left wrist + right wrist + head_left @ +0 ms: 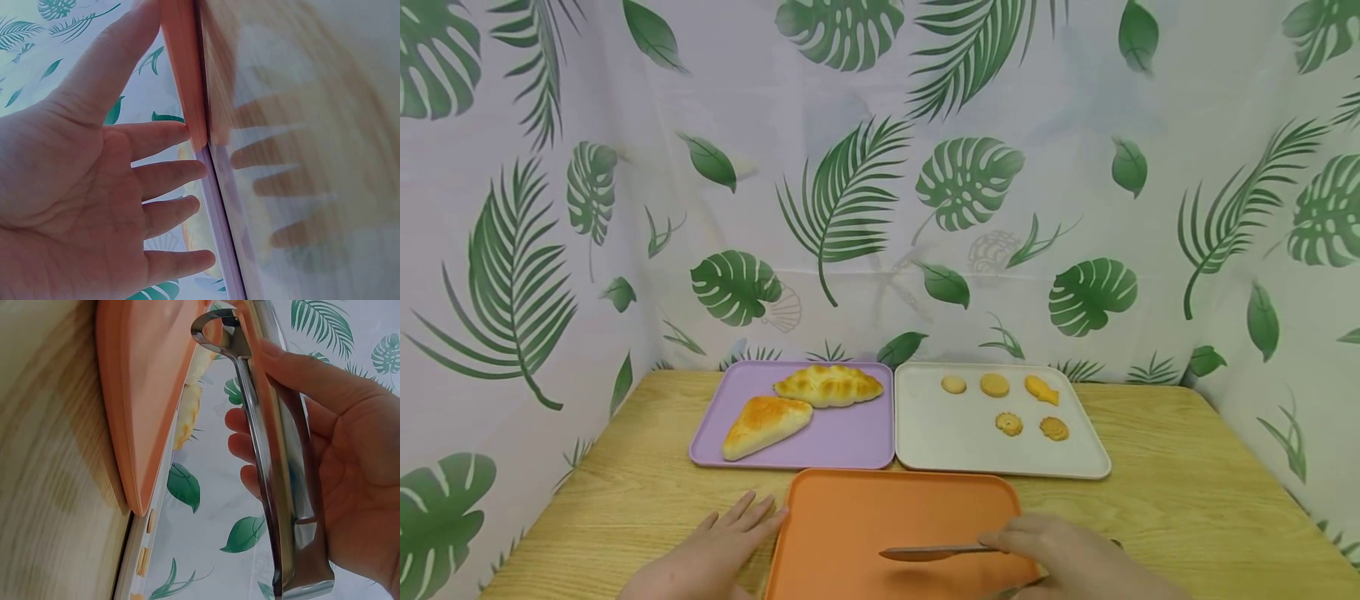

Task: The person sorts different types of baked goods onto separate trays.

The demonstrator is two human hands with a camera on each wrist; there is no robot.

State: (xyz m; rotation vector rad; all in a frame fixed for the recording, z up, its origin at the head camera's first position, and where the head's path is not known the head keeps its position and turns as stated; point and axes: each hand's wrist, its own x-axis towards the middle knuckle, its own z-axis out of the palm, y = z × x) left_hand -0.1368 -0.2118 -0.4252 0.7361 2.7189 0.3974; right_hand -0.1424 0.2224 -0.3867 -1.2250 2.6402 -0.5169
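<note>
A pair of shiny metal tongs [306,544] is in my right hand [1060,554], thumb on one side and fingers curled round the other. In the head view one arm of the tongs [928,552] reaches left over the orange tray [880,508], and nothing is between the arms. My left hand [718,537] is at that tray's left edge, its fingers straight and spread. In the left wrist view, the left hand [81,194] shows its palm, with fingertips by the orange rim [184,75].
Behind the orange tray, a purple tray [850,446] bears a triangular bread [767,423] and a braided bread [827,386]. Right beside it, a white tray [940,437] holds several cookies, including a round one [995,385] and a fish-shaped one [1041,389]. Leaf-print cloth [865,333] encloses the wooden table [1180,483].
</note>
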